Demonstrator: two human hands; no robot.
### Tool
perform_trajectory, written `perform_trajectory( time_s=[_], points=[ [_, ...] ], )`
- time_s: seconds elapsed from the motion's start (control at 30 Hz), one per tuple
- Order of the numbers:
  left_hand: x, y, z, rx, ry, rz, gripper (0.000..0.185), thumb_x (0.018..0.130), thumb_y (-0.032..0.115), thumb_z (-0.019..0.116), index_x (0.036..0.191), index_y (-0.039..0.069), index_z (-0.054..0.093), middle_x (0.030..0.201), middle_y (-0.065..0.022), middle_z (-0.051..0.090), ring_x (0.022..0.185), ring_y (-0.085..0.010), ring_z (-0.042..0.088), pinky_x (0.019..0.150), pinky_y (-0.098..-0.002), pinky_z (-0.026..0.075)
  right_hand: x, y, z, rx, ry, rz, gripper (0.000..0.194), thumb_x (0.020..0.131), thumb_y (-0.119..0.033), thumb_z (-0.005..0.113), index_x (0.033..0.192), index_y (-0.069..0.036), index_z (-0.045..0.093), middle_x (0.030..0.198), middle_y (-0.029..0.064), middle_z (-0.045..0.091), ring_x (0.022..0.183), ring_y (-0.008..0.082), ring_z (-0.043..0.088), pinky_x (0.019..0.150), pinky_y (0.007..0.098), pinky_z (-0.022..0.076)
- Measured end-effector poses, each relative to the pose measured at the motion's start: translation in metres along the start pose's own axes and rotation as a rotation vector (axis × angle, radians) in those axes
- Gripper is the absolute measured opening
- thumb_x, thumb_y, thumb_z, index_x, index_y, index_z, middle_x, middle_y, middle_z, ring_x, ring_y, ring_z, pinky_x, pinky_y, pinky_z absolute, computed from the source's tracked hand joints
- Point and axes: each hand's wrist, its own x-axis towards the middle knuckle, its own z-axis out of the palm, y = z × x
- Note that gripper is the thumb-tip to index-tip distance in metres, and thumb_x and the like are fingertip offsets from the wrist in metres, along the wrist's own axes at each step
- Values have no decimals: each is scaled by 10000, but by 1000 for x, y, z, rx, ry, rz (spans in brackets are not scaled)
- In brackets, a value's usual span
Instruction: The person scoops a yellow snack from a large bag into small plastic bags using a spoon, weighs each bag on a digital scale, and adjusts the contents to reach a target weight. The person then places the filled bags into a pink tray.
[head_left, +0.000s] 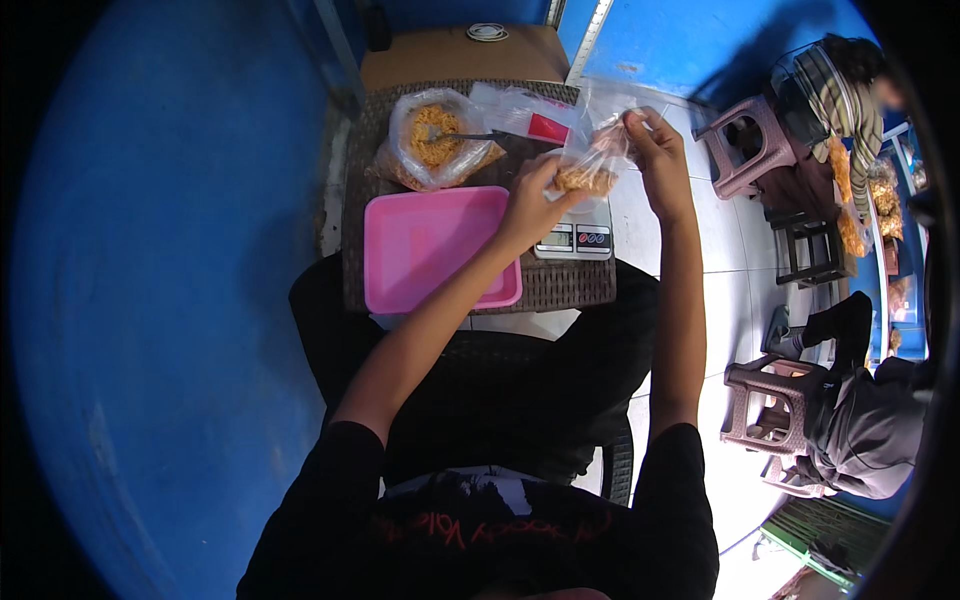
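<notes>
A clear plastic bag (600, 150) with a crumbly golden snack (583, 180) in its bottom is held up between both hands. My left hand (536, 199) grips its lower part near the snack, while my right hand (654, 154) pinches the upper part. Below the bag is a digital kitchen scale (574, 241), its display lit and its platform partly hidden. To the left lies a pink plastic tray (435, 247) with nothing in it. Behind the tray stands a large open plastic bag (405, 161) full of golden snack bits (436, 135), with a metal spoon (465, 136) resting in it.
All this stands on a brown woven-pattern table (566, 287). Flat plastic bags with a red patch (549, 128) lie at its back. A blue wall (165, 285) rises on the left. Two people sit on the right near plastic stools (750, 146), and a coiled white cable (487, 32) lies beyond the table.
</notes>
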Motion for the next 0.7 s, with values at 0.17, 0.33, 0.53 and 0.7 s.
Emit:
perform_trajectory(
  time_s=[0.17, 0.33, 0.53, 0.7],
  points=[
    [15, -28, 11, 345, 109, 111, 346, 701, 39, 742, 1021, 2, 616, 962, -140, 624, 935, -313, 583, 829, -386, 459, 0, 38, -13, 3, 62, 38, 211, 959, -241, 586, 991, -45, 659, 876, 37, 684, 823, 106, 616, 773, 254, 466],
    [12, -41, 5, 461, -27, 172, 364, 692, 183, 782, 1010, 45, 668, 974, -120, 641, 936, -318, 577, 836, -414, 447, -21, 70, -18, -74, 76, 80, 237, 950, -244, 600, 971, -19, 670, 896, 26, 683, 818, 85, 598, 788, 247, 456],
    [9, -34, -5, 457, -79, 141, 197, 783, 199, 736, 852, 17, 703, 898, -88, 661, 839, -288, 577, 797, -375, 446, -34, 79, -19, -55, 86, -27, 323, 929, -246, 625, 1127, 9, 634, 1023, 92, 690, 1000, 160, 602, 936, 301, 422],
    [11, -37, -8, 362, -34, 8, 143, 822, 153, 701, 849, 12, 707, 814, -81, 659, 744, -204, 613, 692, -312, 474, -48, 94, -37, -144, 290, -35, 472, 947, -383, 574, 1257, -27, 558, 1173, 117, 623, 1079, 200, 566, 917, 341, 435]
  ],
)
